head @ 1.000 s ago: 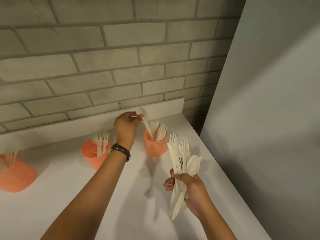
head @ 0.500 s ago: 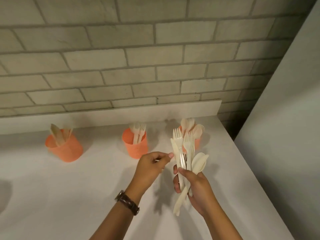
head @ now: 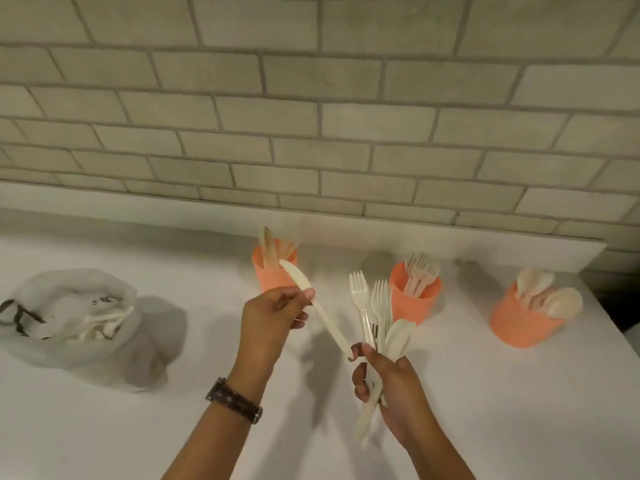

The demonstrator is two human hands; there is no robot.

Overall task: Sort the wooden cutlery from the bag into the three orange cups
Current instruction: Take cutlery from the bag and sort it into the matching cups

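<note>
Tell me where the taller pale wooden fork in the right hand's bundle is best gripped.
Probably pinch the taller pale wooden fork at its neck below the tines, coming from the left: it stands upright and clear there, while the right hand grips its handle.

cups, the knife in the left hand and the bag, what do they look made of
Cups: probably plastic, matte orange, opaque walls. Knife, pinched by the left hand, like the bundle in the right hand: pale cream, smooth, thin and flat; wood by the task, though it could pass for plastic. Bag: thin translucent plastic film, crumpled, cutlery showing through.
</note>
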